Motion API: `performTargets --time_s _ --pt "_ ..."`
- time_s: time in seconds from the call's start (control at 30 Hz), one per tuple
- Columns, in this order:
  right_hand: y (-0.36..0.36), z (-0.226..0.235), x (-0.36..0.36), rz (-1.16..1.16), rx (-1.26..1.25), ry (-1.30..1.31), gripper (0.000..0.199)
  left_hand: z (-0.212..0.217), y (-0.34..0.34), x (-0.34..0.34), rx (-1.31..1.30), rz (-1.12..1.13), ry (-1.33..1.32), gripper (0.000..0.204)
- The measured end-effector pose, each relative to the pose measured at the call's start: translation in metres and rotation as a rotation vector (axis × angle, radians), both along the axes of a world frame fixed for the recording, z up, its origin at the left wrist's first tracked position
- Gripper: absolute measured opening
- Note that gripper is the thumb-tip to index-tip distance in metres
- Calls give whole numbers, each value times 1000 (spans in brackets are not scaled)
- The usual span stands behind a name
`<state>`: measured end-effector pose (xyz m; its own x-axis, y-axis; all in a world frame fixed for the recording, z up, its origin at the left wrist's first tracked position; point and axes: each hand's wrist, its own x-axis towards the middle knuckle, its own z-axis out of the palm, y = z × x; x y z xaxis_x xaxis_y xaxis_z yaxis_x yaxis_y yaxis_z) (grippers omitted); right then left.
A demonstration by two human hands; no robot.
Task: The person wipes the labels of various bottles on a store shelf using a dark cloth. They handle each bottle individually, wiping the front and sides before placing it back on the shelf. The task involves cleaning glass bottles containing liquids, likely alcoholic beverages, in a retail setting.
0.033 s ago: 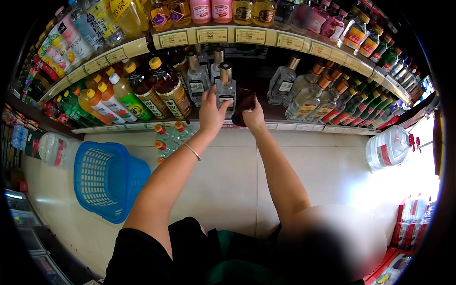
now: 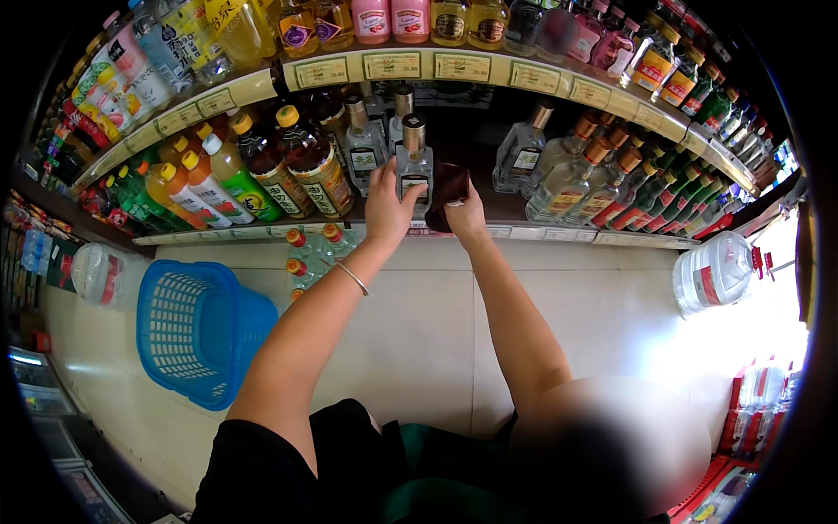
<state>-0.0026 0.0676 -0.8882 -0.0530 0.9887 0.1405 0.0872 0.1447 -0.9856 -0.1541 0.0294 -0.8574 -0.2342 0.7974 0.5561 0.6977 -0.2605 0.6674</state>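
Note:
My left hand (image 2: 389, 205) has its fingers and thumb round a clear square liquor bottle (image 2: 415, 163) with a metallic cap, upright at the lower shelf's front. In my right hand (image 2: 467, 210) is a dark maroon cloth (image 2: 450, 185), bunched beside the bottle's right side; whether it touches the glass I cannot tell. Similar clear bottles (image 2: 364, 150) stand just behind and left of the held one. Another square bottle (image 2: 522, 148) stands apart to the right on the same shelf.
Large brown bottles (image 2: 312, 166) and drinks fill the shelf's left; more liquor bottles (image 2: 567, 179) line its right. The upper shelf edge (image 2: 393, 65) with price tags overhangs. A blue basket (image 2: 196, 332), several red-capped bottles (image 2: 301, 253) and a large water jug (image 2: 714, 275) stand on the floor.

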Motion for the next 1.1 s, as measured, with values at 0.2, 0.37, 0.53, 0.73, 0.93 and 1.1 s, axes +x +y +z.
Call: performTargets --time_s 0.2,0.37,0.53,0.73,0.93,1.1 --pt "10 45 -1 -99 -103 225 52 -11 -4 -14 -10 6 -27 65" --pt "5 98 -40 -94 633 -204 55 -11 -11 -9 -175 -87 -151 68" --pt "-31 22 -43 -151 571 -170 60 -32 -4 -12 -51 10 -25 63" --pt "-52 -14 -11 -208 451 -231 55 -31 -5 -6 4 47 -91 62" --pt "-34 114 -29 -83 1208 -689 48 -54 -9 -14 -132 -6 -155 56" --pt "-27 50 -26 92 1129 -953 49 -58 -18 -15 -171 -67 -205 40"
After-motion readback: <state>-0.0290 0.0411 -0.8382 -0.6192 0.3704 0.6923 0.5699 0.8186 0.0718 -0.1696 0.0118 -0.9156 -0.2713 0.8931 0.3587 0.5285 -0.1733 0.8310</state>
